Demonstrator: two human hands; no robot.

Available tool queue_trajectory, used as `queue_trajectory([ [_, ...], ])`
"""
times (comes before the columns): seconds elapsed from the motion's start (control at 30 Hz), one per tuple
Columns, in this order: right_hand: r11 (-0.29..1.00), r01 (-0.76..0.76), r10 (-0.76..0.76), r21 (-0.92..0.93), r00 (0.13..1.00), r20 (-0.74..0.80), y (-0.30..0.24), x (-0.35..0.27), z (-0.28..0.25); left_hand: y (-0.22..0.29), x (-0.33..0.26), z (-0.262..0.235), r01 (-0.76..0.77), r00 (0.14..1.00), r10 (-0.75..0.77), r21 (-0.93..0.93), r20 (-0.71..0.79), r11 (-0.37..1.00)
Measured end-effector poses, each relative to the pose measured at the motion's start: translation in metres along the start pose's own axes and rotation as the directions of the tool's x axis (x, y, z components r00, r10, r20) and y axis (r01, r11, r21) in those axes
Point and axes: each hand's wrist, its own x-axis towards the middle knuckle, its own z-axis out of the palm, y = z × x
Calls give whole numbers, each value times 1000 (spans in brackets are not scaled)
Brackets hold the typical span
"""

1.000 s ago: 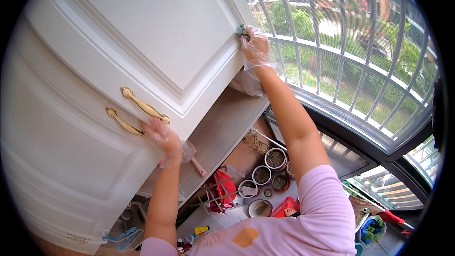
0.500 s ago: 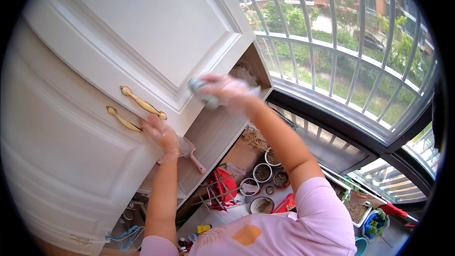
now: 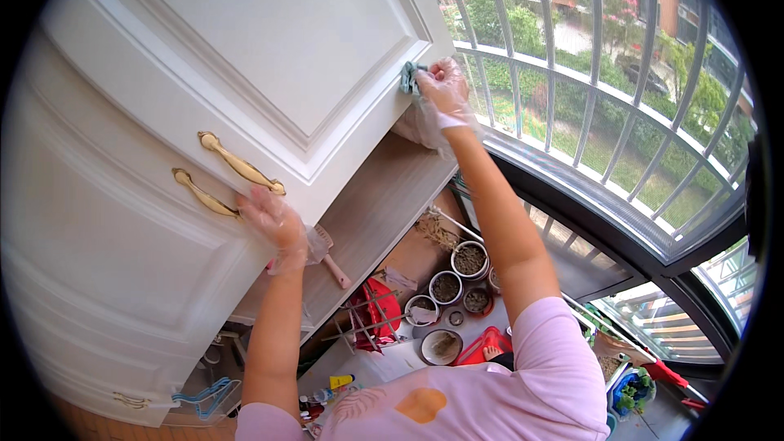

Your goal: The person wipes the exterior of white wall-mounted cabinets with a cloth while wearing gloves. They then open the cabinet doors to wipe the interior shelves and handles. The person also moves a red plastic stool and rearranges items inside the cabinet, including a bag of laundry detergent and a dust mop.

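Observation:
My right hand (image 3: 445,88), in a clear plastic glove, pinches a crumpled blue-grey cloth (image 3: 411,77). The cloth presses on the lower right corner of a white panelled cabinet door (image 3: 343,57). Low on that door, my gloved left hand (image 3: 276,222) has its fingers curled at the door's edge, just under the end of a gold handle (image 3: 241,165); some fingertips are hidden. A second gold handle (image 3: 204,193) sits on the neighbouring white door (image 3: 139,237). Both doors stand over a wood-grain shelf (image 3: 367,196).
A pink-handled brush (image 3: 335,271) lies on the shelf by my left wrist. Below are several plant pots (image 3: 446,287), a red bundle (image 3: 380,310) and a metal rack. Blue hangers (image 3: 208,398) hang at lower left. A barred window (image 3: 588,73) rises at right.
My right hand has moved up and to the right along the door with the cloth, out to its corner. My left hand has stayed near the handles.

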Motion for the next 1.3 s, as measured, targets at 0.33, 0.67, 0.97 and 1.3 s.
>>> queue_trajectory([
  [0.33,828,469,-535,-306,825,-184,-3,-24,19,11,2,8,-64,991,68,39,-113,997],
  [0.67,873,471,-486,-129,863,-138,15,94,-34,13,2,5,-64,993,69,59,-91,996],
  [0.97,738,673,-673,-51,728,-130,10,-86,30,-23,-2,4,-101,974,150,264,-172,959],
  [1.3,828,558,-561,-55,824,-84,-8,-73,29,6,5,-16,308,947,-294,-103,131,946],
])
